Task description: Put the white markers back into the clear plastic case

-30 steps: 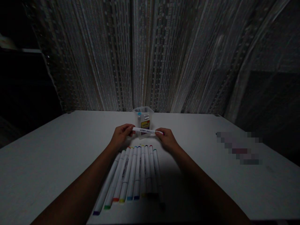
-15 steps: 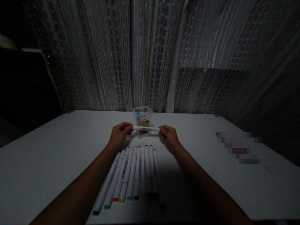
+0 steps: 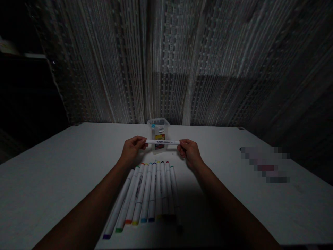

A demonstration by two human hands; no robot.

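One marker (image 3: 162, 142), both ends gripped: my left hand (image 3: 134, 145) pinches one, my right hand (image 3: 189, 151) the other. Tub (image 3: 157, 132) stands just beyond my hands; pens (image 3: 153, 192) lie nearer me. Judgement: light, even pinch serves best.

Two hands (image 3: 131, 149) hold one marker (image 3: 162, 142) near ten lying markers (image 3: 147, 192), one tub (image 3: 165, 128).

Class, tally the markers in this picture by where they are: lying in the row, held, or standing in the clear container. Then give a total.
Row markers: 10
Held marker: 1
Blue-ended marker in the clear container: 1
Total: 12
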